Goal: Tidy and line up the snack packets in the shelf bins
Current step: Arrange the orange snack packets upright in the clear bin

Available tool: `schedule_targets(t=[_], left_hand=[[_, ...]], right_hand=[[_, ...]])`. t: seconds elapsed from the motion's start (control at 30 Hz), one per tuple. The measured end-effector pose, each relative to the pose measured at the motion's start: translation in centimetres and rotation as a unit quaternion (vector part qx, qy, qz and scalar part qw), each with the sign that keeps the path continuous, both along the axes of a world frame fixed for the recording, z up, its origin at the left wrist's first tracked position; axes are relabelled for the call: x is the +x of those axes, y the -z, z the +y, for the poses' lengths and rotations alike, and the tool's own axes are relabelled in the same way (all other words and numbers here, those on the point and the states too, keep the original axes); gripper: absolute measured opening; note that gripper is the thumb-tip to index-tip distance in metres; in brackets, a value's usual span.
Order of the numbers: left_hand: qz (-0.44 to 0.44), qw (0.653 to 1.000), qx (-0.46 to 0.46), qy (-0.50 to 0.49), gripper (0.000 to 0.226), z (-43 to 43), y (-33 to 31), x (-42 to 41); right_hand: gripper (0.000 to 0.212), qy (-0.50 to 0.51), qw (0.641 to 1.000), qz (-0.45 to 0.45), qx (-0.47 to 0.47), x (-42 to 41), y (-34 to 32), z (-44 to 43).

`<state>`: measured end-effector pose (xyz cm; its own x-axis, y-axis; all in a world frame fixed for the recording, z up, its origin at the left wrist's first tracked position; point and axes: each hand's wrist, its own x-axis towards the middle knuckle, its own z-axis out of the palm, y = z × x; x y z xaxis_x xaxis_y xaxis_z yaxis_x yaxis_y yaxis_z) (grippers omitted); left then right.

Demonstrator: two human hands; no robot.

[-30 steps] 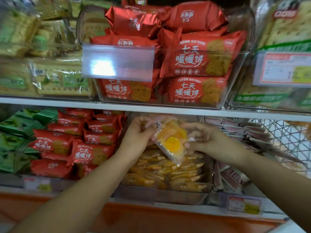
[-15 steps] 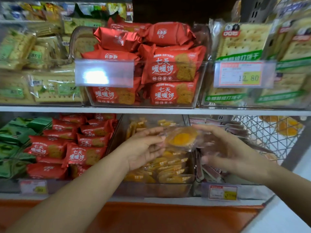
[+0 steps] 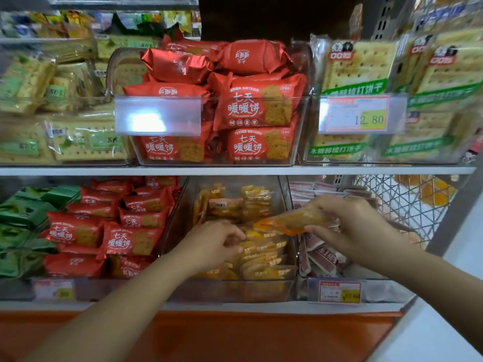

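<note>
Fingers (image 3: 313,228) of our right hand (image 3: 352,226) pinch a yellow packet (image 3: 287,221) over the two o'clock corner of the clear bin (image 3: 235,292); our left hand (image 3: 211,244) grips the standing row (image 3: 264,257). We should part that row, then slot it upright

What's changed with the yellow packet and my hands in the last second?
The left hand let go of the packet and dropped to the row in the bin. The right hand alone now holds the packet, tipped flatter and shifted right. Everything else stayed put.
</note>
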<state>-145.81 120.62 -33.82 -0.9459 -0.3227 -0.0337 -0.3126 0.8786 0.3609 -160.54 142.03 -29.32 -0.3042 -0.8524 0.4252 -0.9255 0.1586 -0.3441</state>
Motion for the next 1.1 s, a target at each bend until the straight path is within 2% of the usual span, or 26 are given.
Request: schedule_targets(t=[0.13,0.23,0.33,0.43,0.57,0.63,0.73,0.8,0.83,0.87,0.93,1.03,1.1], left_hand=[[0.012,0.999,-0.035,0.016,0.031,0.1,0.9,-1.0],[0.031,0.998,-0.046,0.038,0.031,0.0,1.7,-1.3],[0.024,0.998,-0.040,0.047,0.034,-0.2,2.5,-1.3],[-0.011,0.999,-0.012,0.043,0.036,-0.5,2.8,-1.3],[-0.010,0.998,-0.023,0.062,0.040,-1.0,2.8,-0.9],[0.009,0.998,-0.015,0.062,0.036,-1.5,2.6,-0.4],[0.107,0.993,0.035,0.028,0.019,-3.0,2.0,0.3],[0.174,0.983,0.060,-0.021,0.018,-4.0,1.4,0.5],[0.181,0.980,0.073,-0.033,0.023,-4.4,1.3,0.3],[0.171,0.981,0.086,-0.032,0.030,-4.4,1.2,0.0],[0.116,0.988,0.099,-0.007,0.041,-3.7,1.3,-0.8],[0.048,0.997,0.037,0.042,0.045,-2.2,2.3,-1.7],[0.049,0.997,0.021,0.049,0.043,-2.0,2.6,-1.7]], right_hand=[[0.020,-0.016,0.998,-0.013,0.062,-0.2,0.4,-1.6],[0.016,0.006,0.997,0.016,0.072,-0.8,0.4,-2.7],[0.022,0.013,0.995,0.041,0.089,-1.1,0.0,-3.9],[0.026,0.012,0.982,0.073,0.173,-0.9,0.2,-5.7],[0.032,0.039,0.962,0.145,0.229,-1.1,1.8,-7.9],[0.032,0.049,0.943,0.221,0.243,-1.2,2.6,-8.5],[0.029,0.022,0.904,0.313,0.289,-0.7,3.2,-8.6],[0.027,0.005,0.909,0.316,0.272,-0.4,2.9,-8.3],[0.030,0.001,0.921,0.322,0.221,-0.4,2.9,-8.1],[0.038,0.011,0.927,0.330,0.178,-0.5,3.0,-8.0],[0.053,0.029,0.936,0.314,0.155,-0.3,3.9,-7.9],[0.064,0.010,0.935,0.254,0.246,0.4,6.7,-7.3],[0.070,-0.011,0.936,0.237,0.260,0.5,7.0,-6.8]])
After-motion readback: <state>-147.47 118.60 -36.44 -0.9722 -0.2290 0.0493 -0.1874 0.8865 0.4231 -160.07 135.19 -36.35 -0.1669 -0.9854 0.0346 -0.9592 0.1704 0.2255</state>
